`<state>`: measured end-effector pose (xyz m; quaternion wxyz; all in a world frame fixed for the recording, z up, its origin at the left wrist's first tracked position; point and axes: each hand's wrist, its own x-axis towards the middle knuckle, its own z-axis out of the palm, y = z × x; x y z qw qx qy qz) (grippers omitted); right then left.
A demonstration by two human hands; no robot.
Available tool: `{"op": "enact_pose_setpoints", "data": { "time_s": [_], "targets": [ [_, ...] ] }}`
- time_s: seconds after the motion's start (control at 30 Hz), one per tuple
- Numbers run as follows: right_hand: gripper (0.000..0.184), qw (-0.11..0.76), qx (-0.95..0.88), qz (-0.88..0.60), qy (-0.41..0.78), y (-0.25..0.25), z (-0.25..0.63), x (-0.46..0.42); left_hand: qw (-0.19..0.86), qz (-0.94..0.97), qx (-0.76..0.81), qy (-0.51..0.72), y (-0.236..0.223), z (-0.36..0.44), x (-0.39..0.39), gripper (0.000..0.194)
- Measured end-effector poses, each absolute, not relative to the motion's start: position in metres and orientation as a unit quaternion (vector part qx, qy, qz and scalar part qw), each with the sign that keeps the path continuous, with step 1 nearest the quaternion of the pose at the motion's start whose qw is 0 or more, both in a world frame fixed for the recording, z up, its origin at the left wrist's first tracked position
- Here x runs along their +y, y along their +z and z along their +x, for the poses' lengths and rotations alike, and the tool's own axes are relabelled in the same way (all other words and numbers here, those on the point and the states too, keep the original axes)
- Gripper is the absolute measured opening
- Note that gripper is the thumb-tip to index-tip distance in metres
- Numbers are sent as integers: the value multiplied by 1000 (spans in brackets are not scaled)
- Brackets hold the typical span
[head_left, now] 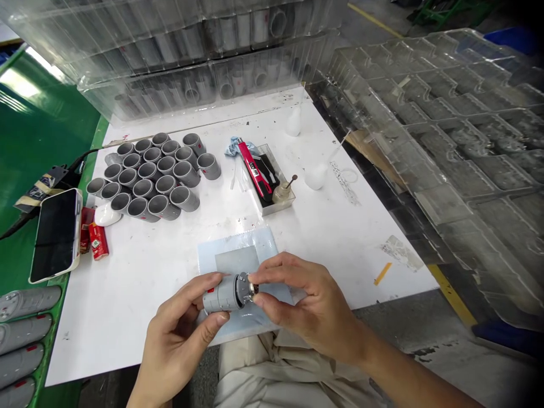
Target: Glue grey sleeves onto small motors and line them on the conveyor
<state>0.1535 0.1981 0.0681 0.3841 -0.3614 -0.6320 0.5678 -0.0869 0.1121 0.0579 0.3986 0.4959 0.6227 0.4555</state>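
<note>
Near the front edge of the table, my left hand (182, 328) is wrapped round a grey cylindrical housing (221, 296) with a small red mark. My right hand (297, 300) pinches the end of a grey round end piece (243, 288) between thumb and fingers. This piece sits at the housing's right end, with a dark gap between the two. Both parts lie roughly level above a light blue mat (266, 241) that bears a grey rectangle (238, 259). The tip that my right fingers grip is partly hidden.
Several grey tubes (147, 170) stand at the left. A small clear box (278, 208) holds a red cutter knife (255, 170) and a little jar (281, 192). White bottles (314, 177) stand beyond. A phone (57, 235) lies left; clear trays (425, 141) are stacked right and behind.
</note>
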Motion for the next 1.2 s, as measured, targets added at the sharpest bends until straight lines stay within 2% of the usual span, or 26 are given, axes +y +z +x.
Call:
{"op": "enact_pose_setpoints", "data": {
  "time_s": [1.2],
  "targets": [
    [23,405,-641,-334,560,70,151,198,421,529,563,476,58,-84,114,48]
  ]
}}
